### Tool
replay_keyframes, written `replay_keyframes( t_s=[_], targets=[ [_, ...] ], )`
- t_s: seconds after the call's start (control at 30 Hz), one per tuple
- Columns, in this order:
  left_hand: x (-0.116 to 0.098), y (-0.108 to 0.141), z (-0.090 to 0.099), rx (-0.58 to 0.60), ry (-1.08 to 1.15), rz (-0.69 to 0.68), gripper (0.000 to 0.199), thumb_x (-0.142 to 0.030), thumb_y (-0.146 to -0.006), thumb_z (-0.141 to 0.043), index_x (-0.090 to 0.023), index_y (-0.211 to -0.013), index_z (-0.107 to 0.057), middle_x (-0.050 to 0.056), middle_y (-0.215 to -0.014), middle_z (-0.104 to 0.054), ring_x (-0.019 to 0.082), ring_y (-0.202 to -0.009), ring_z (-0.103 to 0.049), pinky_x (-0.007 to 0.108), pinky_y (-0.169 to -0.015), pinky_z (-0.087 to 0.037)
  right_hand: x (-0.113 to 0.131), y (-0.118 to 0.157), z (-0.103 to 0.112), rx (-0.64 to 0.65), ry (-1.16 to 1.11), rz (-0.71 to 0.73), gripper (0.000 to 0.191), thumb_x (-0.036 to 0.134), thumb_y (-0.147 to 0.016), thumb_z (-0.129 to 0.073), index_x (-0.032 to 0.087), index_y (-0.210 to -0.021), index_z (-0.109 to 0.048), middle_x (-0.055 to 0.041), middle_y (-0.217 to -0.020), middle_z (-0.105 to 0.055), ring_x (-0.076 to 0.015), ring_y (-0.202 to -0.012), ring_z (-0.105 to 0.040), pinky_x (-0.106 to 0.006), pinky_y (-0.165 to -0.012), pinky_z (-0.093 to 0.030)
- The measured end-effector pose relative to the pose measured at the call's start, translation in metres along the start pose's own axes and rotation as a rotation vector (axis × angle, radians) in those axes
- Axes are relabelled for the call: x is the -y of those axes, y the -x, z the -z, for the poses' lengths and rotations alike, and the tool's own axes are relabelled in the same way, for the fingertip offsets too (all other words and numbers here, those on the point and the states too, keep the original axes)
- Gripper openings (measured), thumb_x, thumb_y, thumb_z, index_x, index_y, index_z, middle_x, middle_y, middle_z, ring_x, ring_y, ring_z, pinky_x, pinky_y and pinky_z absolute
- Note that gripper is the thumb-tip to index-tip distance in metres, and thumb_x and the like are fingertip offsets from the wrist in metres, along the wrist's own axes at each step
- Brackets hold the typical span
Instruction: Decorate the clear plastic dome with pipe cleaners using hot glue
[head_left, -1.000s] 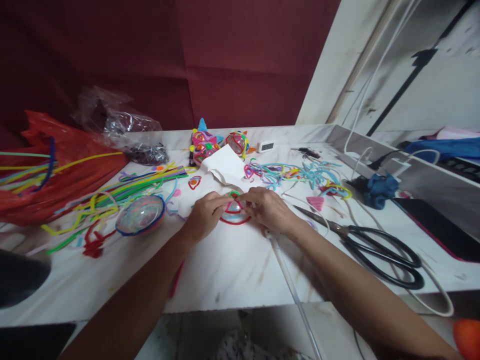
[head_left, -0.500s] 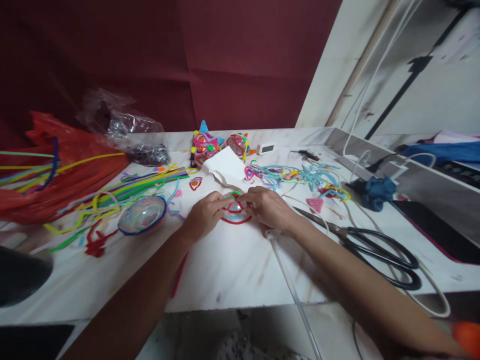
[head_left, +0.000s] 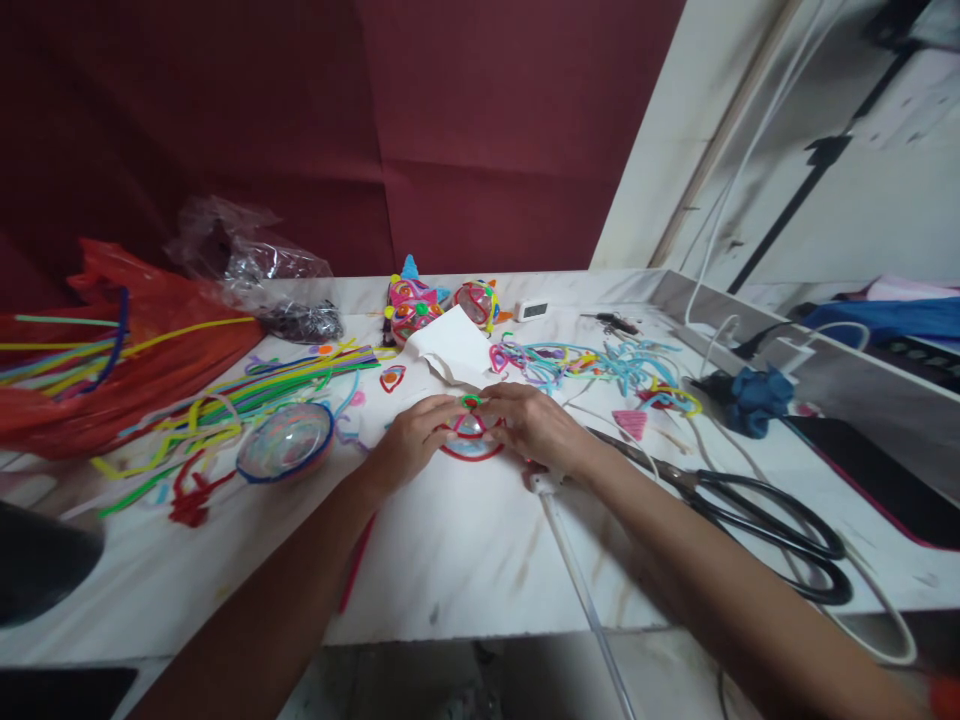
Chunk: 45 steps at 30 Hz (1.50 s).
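A clear plastic half-dome (head_left: pixel 470 427) rests on the white table, edged in red pipe cleaner, with red strips and a small green ring on top. From the left, my left hand (head_left: pixel 414 438) grips its side, fingers curled against it. My right hand (head_left: pixel 534 425) closes on the opposite side, its fingers over the upper edge. Both hands hide parts of the dome. Beyond it lies a folded white paper (head_left: pixel 454 345). Another clear half-dome (head_left: pixel 286 440), rimmed in blue, sits farther left. Near my right wrist is the white head of a glue gun-like tool or rod (head_left: pixel 546 485).
Large black-handled scissors (head_left: pixel 757 510) lie right of my right forearm. Colourful pipe cleaners (head_left: pixel 300 375) spread at left, more pieces (head_left: pixel 615 360) at right. Decorated balls (head_left: pixel 411 305) stand at the back. A red bag (head_left: pixel 172 350), white cables and a dark phone-like slab (head_left: pixel 874 480) flank the area.
The fingers of both hands have shifted slightly around the dome, showing more of its middle. The whole view has tilted a little, so the table appears lower. The dome stays between my hands.
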<state>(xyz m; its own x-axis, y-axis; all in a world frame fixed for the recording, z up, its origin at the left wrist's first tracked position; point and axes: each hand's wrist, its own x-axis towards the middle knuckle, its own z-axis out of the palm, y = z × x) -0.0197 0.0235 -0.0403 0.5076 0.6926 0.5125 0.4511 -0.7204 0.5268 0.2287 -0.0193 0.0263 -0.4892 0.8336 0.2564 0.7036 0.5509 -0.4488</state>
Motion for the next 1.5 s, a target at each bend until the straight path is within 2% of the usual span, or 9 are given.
replay_keyframes(
  t_s=[0.1,0.3,0.5,0.6,0.73,1.0,1.1,1.27,1.5],
  targets=[
    [0.000,0.000,0.000,-0.002,-0.002,-0.007,0.038,-0.012,-0.093,-0.065,-0.027,-0.120,-0.086,0.009,-0.138,-0.083,0.027,-0.129,-0.078,0.046,-0.118,-0.062,0.000,0.000,0.000,-0.005,-0.042,0.000,0.028,0.009,-0.097,-0.078,0.030,-0.113,-0.090,-0.0120,-0.131,-0.084,-0.0307,-0.124,-0.079,-0.041,-0.111,-0.059],
    [0.004,0.000,0.000,-0.005,-0.039,-0.038,0.039,-0.011,-0.097,-0.062,-0.027,-0.124,-0.086,0.009,-0.139,-0.084,0.027,-0.129,-0.079,0.044,-0.118,-0.063,-0.010,-0.002,-0.003,-0.038,-0.035,0.114,0.020,0.011,-0.097,-0.080,0.023,-0.112,-0.088,-0.0141,-0.122,-0.086,-0.0295,-0.115,-0.081,-0.040,-0.104,-0.061],
    [0.013,0.002,-0.003,-0.015,-0.062,-0.130,0.041,-0.013,-0.100,-0.059,-0.024,-0.130,-0.084,0.008,-0.140,-0.084,0.025,-0.128,-0.080,0.041,-0.117,-0.064,-0.028,-0.004,-0.012,-0.084,-0.004,0.216,0.014,0.020,-0.101,-0.081,0.022,-0.113,-0.087,-0.0147,-0.119,-0.086,-0.0329,-0.112,-0.082,-0.043,-0.099,-0.065],
    [0.015,0.002,-0.004,-0.026,-0.064,-0.138,0.040,-0.013,-0.101,-0.060,-0.024,-0.130,-0.084,0.008,-0.140,-0.084,0.025,-0.127,-0.080,0.041,-0.117,-0.064,-0.033,-0.004,-0.014,-0.101,-0.001,0.247,0.016,0.020,-0.102,-0.080,0.026,-0.115,-0.087,-0.0133,-0.119,-0.087,-0.0340,-0.110,-0.083,-0.046,-0.098,-0.067],
    [0.015,0.002,-0.005,-0.028,-0.056,-0.117,0.037,-0.015,-0.101,-0.061,-0.025,-0.127,-0.086,0.008,-0.139,-0.084,0.025,-0.126,-0.081,0.041,-0.116,-0.065,-0.034,-0.005,-0.016,-0.107,0.001,0.248,0.021,0.016,-0.099,-0.081,0.030,-0.113,-0.088,-0.0120,-0.118,-0.087,-0.0341,-0.109,-0.083,-0.046,-0.097,-0.068],
    [0.015,0.001,-0.004,-0.028,-0.032,-0.088,0.037,-0.015,-0.097,-0.065,-0.025,-0.125,-0.088,0.008,-0.138,-0.085,0.026,-0.125,-0.082,0.037,-0.114,-0.065,-0.037,-0.010,-0.017,-0.101,0.039,0.268,0.019,0.013,-0.094,-0.087,0.022,-0.111,-0.088,-0.0143,-0.110,-0.086,-0.0318,-0.105,-0.081,-0.043,-0.094,-0.066],
    [0.016,0.001,-0.005,-0.040,-0.026,-0.083,0.036,-0.016,-0.096,-0.067,-0.025,-0.123,-0.089,0.008,-0.137,-0.085,0.026,-0.124,-0.082,0.037,-0.114,-0.066,-0.038,-0.011,-0.017,-0.097,0.048,0.258,0.024,0.012,-0.093,-0.089,0.023,-0.113,-0.088,-0.0151,-0.114,-0.085,-0.0323,-0.106,-0.081,-0.043,-0.096,-0.065],
    [0.015,0.000,-0.006,-0.050,-0.018,-0.083,0.034,-0.016,-0.096,-0.069,-0.025,-0.122,-0.089,0.009,-0.131,-0.086,0.026,-0.120,-0.083,0.038,-0.111,-0.067,-0.038,-0.014,-0.011,-0.043,0.050,0.234,0.027,0.012,-0.092,-0.088,0.025,-0.116,-0.088,-0.0141,-0.116,-0.084,-0.0331,-0.106,-0.081,-0.045,-0.095,-0.065],
    [0.006,-0.001,-0.003,-0.032,-0.034,0.003,0.035,-0.017,-0.095,-0.067,-0.025,-0.123,-0.086,0.006,-0.131,-0.086,0.026,-0.123,-0.081,0.037,-0.112,-0.065,-0.033,-0.018,-0.006,0.022,0.103,0.220,0.025,0.012,-0.093,-0.087,0.021,-0.117,-0.086,-0.0152,-0.113,-0.081,-0.0312,-0.101,-0.078,-0.041,-0.091,-0.061]
  ],
)
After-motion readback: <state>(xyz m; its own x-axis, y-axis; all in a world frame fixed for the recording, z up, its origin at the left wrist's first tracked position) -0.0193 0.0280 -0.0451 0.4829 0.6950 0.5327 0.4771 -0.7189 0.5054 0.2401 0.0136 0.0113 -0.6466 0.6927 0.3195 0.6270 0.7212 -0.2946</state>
